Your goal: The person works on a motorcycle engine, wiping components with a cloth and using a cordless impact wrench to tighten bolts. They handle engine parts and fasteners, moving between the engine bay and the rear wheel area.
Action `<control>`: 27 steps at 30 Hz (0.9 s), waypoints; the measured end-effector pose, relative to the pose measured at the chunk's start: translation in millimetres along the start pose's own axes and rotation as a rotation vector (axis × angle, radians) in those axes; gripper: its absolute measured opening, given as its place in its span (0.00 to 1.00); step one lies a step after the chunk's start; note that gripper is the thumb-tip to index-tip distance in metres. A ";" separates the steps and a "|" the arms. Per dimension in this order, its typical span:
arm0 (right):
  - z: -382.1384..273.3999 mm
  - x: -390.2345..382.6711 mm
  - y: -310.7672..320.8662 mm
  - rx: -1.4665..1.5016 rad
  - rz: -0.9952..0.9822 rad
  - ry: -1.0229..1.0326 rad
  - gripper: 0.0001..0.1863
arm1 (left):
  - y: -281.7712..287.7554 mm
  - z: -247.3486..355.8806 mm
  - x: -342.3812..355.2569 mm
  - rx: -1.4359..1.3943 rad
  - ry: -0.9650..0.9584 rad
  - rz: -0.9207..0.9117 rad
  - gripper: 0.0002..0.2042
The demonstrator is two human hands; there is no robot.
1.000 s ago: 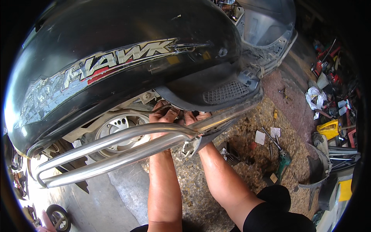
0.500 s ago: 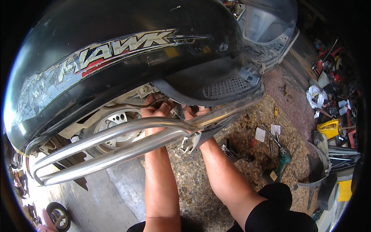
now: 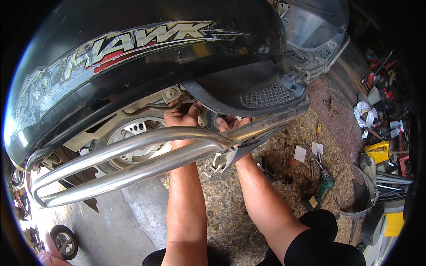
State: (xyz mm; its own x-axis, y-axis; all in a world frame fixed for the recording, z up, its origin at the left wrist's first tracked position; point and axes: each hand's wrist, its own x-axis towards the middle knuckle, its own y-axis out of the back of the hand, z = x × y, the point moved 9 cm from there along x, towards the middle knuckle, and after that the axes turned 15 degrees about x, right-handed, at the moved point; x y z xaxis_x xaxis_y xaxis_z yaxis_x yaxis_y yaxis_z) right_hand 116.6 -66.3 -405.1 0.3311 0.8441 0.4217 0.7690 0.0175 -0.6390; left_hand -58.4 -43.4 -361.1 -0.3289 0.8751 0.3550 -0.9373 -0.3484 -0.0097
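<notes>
Left hand [image 3: 183,114] shifted away from right hand [image 3: 232,123] — can't tell either grip — below silver-lettered bodywork [image 3: 155,66]

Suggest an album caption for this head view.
Bare left hand and right hand reach past a shiny tubular metal rail beneath a glossy black vehicle body.

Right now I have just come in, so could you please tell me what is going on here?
A person works bare-handed at the side of a black vehicle, reaching past its metal rail. The left hand is under the body's lower edge, near the silver wheel; the right hand is beside it, below the black footboard. What the fingers touch cannot be made out. A green power tool lies on the ground to the right.
</notes>
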 end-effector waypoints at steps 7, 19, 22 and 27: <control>-8.4 -2.7 17.6 -0.277 0.097 -0.104 0.22 | -1.6 -0.1 -0.3 0.175 -0.054 -0.035 0.09; 3.5 -2.0 26.7 -0.227 0.050 -0.202 0.33 | -6.3 -4.4 -0.7 0.083 0.051 -0.133 0.07; 1.4 0.6 23.4 -0.187 0.014 -0.142 0.34 | -5.5 -7.8 0.3 0.209 0.118 -0.188 0.08; 17.2 -5.3 42.5 -0.242 0.149 -0.179 0.26 | -4.8 -18.1 2.4 0.287 0.160 -0.256 0.10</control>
State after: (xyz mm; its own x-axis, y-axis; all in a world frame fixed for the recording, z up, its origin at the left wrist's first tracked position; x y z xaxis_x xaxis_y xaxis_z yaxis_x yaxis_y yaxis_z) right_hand 138.2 -60.8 -445.5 0.3654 0.9087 0.2017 0.8337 -0.2232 -0.5051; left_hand -56.8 -33.5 -377.1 -0.1242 0.9789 0.1620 -0.9283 -0.1723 0.3295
